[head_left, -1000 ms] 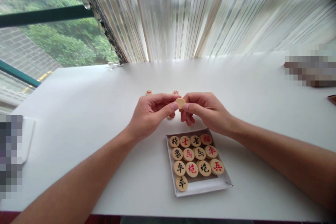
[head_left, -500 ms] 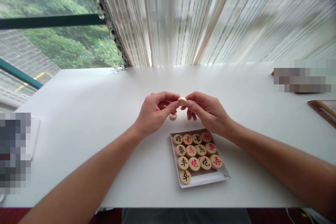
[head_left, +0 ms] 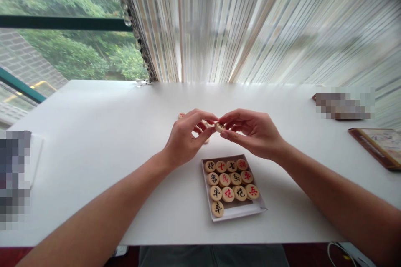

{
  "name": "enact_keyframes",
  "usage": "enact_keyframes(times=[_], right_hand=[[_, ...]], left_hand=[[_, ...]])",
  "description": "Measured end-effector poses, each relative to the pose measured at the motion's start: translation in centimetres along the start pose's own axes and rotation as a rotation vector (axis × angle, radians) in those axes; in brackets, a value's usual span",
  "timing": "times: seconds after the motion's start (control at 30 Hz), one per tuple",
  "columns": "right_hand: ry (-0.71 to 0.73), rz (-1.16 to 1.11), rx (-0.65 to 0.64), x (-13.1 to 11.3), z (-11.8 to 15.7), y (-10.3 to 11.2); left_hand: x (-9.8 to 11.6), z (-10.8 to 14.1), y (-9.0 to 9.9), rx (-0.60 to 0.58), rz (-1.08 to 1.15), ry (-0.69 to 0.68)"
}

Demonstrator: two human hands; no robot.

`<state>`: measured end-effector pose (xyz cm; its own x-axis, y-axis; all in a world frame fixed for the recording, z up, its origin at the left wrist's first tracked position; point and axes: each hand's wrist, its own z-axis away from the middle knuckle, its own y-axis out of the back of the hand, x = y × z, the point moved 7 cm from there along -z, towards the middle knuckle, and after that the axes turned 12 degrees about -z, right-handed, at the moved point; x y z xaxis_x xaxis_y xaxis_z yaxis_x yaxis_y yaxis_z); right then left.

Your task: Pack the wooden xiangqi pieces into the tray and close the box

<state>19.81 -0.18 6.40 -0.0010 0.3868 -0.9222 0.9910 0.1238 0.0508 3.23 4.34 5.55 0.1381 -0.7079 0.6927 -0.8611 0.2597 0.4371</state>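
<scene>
- One pale striped curtain (head_left: 200,21) hangs across the far side; left of it, a window (head_left: 62,22) with a dark green frame looks onto trees (head_left: 81,58).
- One broad white table (head_left: 109,108) carries everything below.
- One flat brown-edged, printed item (head_left: 376,147) lies at the table's right side, with a brown object (head_left: 341,107), blurred out, just beyond it.
- One shallow white box (head_left: 239,212) sits near the table's front edge, showing three rows of four round wooden pieces (head_left: 235,178) with red or black characters; a single black-marked piece starts the fourth row, at the left.
- Two bare hands meet fingertip to fingertip beyond the box. The left hand (head_left: 188,135) has its grip closed on one side of a disc (head_left: 220,127); the right hand (head_left: 255,133) has its grip clamped on the other, thumb below and index finger above.
- That disc is tilted, held above the table, part of a black character showing.
- Several loose discs (head_left: 181,115) lie around the left hand, the one beyond it red-marked, others partly hidden by its fingers.
</scene>
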Motion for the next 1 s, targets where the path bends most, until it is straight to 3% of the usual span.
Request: enact_keyframes(times=[0.17, 0.33, 1.0], right_hand=[[0.171, 0.303, -0.096, -1.4, 0.3, -0.3], [0.272, 0.461, -0.148, -2.4, 1.1, -0.7], [0.321, 0.775, -0.127, -4.3, 2.6, -2.2]], left_hand=[[-1.2, 0.0, -0.7, -0.055, 0.325, 0.251], [-1.3, 0.0, -1.6, -0.125, 0.465, 0.344], [-0.4, 0.5, -2.4, -0.126, 0.352, 0.313]])
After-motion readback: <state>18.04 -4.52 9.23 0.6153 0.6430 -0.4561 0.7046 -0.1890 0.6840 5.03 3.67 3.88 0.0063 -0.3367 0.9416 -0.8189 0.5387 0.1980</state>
